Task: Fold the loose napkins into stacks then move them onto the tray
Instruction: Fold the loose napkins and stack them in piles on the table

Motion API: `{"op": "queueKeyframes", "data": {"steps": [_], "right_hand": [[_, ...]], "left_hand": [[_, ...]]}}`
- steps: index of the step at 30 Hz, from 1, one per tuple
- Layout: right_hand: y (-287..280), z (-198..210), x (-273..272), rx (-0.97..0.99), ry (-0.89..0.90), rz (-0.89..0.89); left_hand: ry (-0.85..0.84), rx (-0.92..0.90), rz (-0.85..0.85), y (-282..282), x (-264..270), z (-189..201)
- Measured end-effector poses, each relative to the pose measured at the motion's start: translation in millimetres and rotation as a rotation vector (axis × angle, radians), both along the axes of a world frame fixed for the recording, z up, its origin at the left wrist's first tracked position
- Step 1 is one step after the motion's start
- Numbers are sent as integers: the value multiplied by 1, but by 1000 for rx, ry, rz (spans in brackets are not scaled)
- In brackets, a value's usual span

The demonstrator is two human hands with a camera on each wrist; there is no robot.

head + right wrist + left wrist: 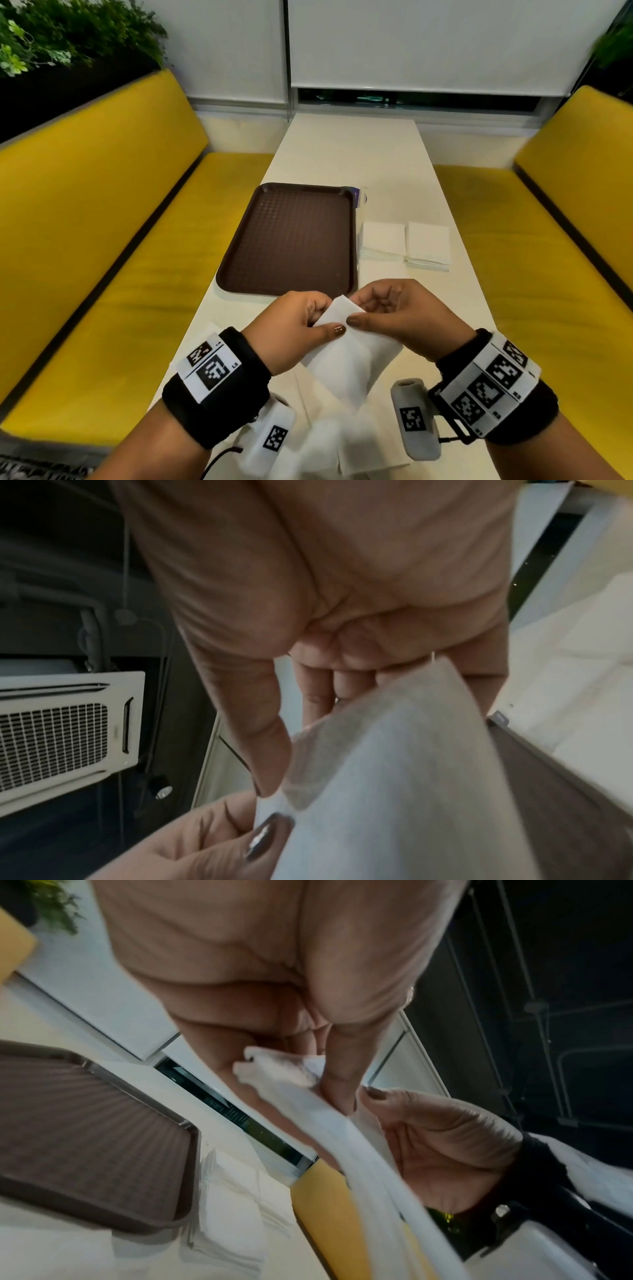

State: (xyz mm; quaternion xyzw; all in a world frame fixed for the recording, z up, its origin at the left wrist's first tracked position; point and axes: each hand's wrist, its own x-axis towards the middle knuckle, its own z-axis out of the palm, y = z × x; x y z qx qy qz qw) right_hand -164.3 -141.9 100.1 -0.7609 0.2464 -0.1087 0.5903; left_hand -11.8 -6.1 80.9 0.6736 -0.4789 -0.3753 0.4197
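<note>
A white napkin [346, 349] hangs in the air over the near end of the table, held at its top edge by both hands. My left hand [301, 329] pinches it between thumb and fingers; my right hand [394, 315] pinches the same edge just beside it. The wrist views show the napkin [308, 1096] [394, 777] close up between my fingers. A brown tray [291, 240] lies bare at the table's middle, beyond my hands. Two folded napkin stacks [383, 240] [428, 243] sit right of the tray. More loose napkins [342, 445] lie under my wrists.
The long white table [349, 150] runs away from me between two yellow benches [102, 240] [548, 222]. A small purple-and-white packet [359, 198] lies at the tray's far right corner. Plants [68, 34] stand behind the left bench.
</note>
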Motion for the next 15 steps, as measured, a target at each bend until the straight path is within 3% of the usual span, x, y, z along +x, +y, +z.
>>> {"op": "queueKeyframes", "data": {"steps": [15], "right_hand": [[-44, -22, -23, 109, -112, -20]], "left_hand": [[-116, 67, -32, -49, -33, -14]]}}
